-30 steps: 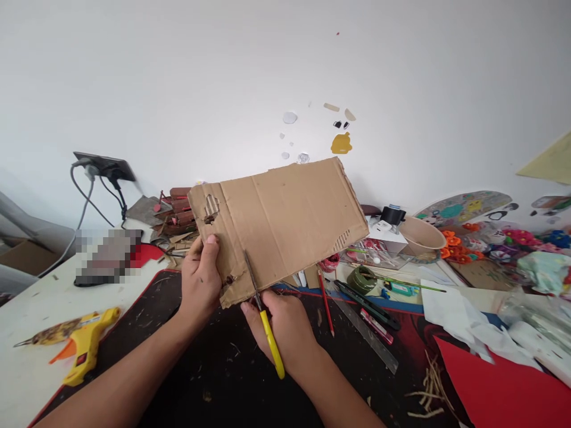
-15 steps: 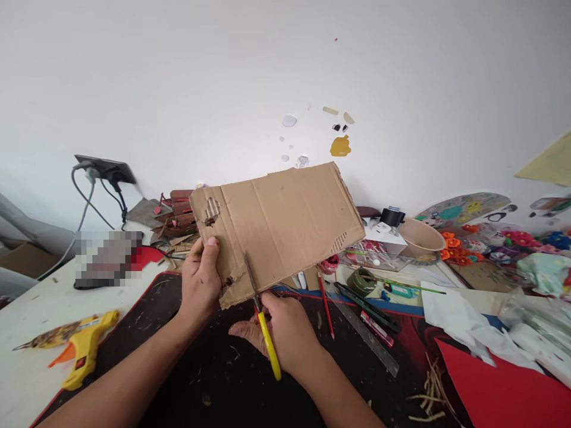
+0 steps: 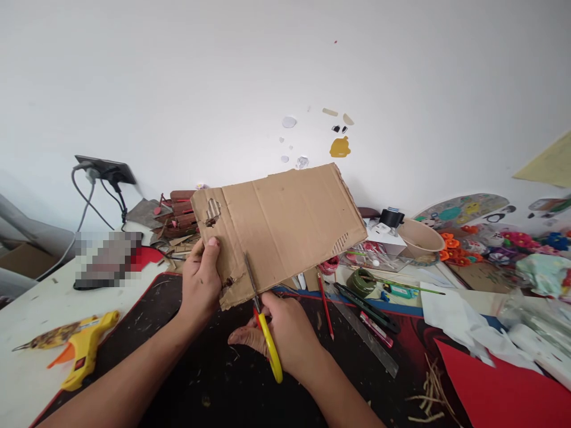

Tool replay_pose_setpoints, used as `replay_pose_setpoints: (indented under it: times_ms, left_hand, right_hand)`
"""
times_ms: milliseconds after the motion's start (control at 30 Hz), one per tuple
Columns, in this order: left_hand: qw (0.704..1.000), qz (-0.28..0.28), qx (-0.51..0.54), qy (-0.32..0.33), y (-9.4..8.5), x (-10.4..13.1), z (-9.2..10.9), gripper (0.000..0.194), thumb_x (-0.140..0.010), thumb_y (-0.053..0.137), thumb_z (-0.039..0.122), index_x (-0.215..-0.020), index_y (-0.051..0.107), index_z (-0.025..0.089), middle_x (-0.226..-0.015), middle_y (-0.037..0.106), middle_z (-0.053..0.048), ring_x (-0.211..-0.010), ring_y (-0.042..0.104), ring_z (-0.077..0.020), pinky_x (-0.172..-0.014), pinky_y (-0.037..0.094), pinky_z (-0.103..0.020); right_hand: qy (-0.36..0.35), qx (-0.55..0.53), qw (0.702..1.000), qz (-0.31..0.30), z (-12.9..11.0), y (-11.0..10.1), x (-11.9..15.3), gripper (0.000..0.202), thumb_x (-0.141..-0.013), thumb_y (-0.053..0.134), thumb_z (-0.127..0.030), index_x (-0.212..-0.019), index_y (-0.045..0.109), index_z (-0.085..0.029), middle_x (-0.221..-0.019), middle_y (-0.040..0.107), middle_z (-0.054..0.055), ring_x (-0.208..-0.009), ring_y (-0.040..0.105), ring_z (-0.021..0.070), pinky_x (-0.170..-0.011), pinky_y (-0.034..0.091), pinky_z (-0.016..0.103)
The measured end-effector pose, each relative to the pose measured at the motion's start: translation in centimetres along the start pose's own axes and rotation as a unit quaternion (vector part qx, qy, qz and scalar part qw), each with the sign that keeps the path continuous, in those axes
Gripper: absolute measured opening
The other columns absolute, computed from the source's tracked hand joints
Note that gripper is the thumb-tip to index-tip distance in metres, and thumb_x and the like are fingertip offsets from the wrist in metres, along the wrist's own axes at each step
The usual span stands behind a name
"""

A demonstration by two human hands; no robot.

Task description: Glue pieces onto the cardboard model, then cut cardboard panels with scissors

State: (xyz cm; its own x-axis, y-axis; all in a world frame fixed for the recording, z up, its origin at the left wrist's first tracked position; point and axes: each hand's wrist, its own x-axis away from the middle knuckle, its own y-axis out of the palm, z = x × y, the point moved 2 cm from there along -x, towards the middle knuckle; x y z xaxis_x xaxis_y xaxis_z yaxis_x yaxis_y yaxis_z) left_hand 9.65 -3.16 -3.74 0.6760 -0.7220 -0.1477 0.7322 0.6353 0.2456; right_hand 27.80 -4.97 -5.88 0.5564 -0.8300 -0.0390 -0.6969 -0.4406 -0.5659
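A brown sheet of cardboard (image 3: 289, 220), torn at its left side and lower right corner, is held up tilted above the dark mat (image 3: 196, 380). My left hand (image 3: 203, 273) grips its lower left edge, thumb on the near face. In my right hand (image 3: 279, 327) is a pair of scissors (image 3: 270, 345) with yellow handles. One blade lies over the face of the cardboard, pointing up from the bottom edge; the other blade is hidden behind the sheet. The fingers of my right hand are partly hidden by the handles.
A yellow glue gun (image 3: 84, 351) lies at the left. Right of my hands are a red pencil (image 3: 325, 306), a clear ruler (image 3: 366, 336), a dark green cutter (image 3: 368, 306) and dry twigs (image 3: 428, 392). Red paper (image 3: 499, 380) lies at the right. Behind stands a beige bowl (image 3: 423, 238).
Hardly anything differs. The scissors' yellow handle has turned slightly in my right hand, while the cardboard and my left hand stay almost in place.
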Motion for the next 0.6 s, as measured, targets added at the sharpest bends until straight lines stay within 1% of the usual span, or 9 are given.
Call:
replay_pose_setpoints:
  times_ms: [167,367,500,600]
  left_hand:
    - [1.000,-0.007,-0.005,-0.004,-0.06,0.01,-0.04,0.050,-0.081,0.073,0.069,-0.096,0.069,0.022,-0.080,0.072,-0.002,-0.067,0.068,-0.0203,-0.056,0.052,-0.028]
    - [1.000,-0.010,0.001,-0.015,-0.05,-0.08,-0.19,0.051,-0.079,0.073,0.070,-0.099,0.069,0.023,-0.083,0.073,-0.002,-0.071,0.070,-0.0218,-0.059,0.055,-0.029]
    - [1.000,-0.004,0.000,-0.007,0.07,0.05,-0.03,0.051,-0.078,0.074,0.070,-0.096,0.069,0.023,-0.082,0.073,-0.002,-0.070,0.068,-0.0207,-0.057,0.053,-0.028]
    - [1.000,-0.001,-0.006,0.001,0.12,0.15,0.09,0.050,-0.078,0.075,0.070,-0.093,0.070,0.022,-0.080,0.072,-0.001,-0.066,0.065,-0.0185,-0.055,0.051,-0.026]
  right_hand:
    - [0.001,-0.022,1.000,-0.017,-0.37,-0.28,0.06,0.058,-0.071,0.093,-0.067,-0.088,0.063,-0.022,-0.075,0.078,0.000,-0.062,0.074,0.0168,-0.055,0.043,0.023]
    - [0.016,-0.020,0.999,-0.030,-0.73,-0.63,0.13,0.060,-0.067,0.098,-0.062,-0.096,0.065,-0.022,-0.078,0.078,0.000,-0.066,0.076,0.0182,-0.057,0.046,0.023]
    - [0.009,-0.033,0.999,-0.037,-0.83,-0.95,0.28,0.062,-0.067,0.099,-0.059,-0.106,0.068,-0.022,-0.085,0.080,0.003,-0.075,0.078,0.0211,-0.062,0.049,0.024]
    - [0.010,-0.037,0.998,-0.045,-0.82,-1.00,0.33,0.067,-0.068,0.098,-0.061,-0.112,0.068,-0.022,-0.090,0.081,0.004,-0.079,0.078,0.0225,-0.064,0.050,0.025]
